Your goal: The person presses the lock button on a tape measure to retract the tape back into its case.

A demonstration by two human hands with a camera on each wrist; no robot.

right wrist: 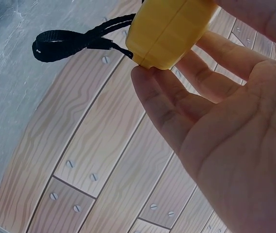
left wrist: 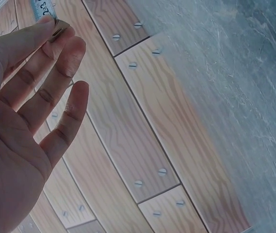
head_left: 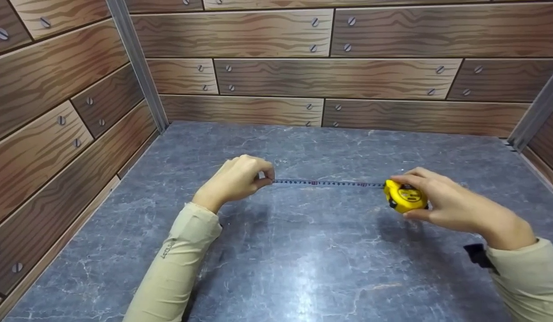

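Yellow, the tape-measure case (head_left: 405,200) sits in the grip of the right hand (head_left: 464,205) above the grey tabletop (head_left: 303,259), while the left hand (head_left: 238,180) pinches the end of the blade (head_left: 338,183) well apart from it, seemingly to hold that blade straight.

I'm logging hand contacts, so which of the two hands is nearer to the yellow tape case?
The right: the right hand grips the yellow tape case. The left hand is apart from it, off to its left, pinching the blade's far end.
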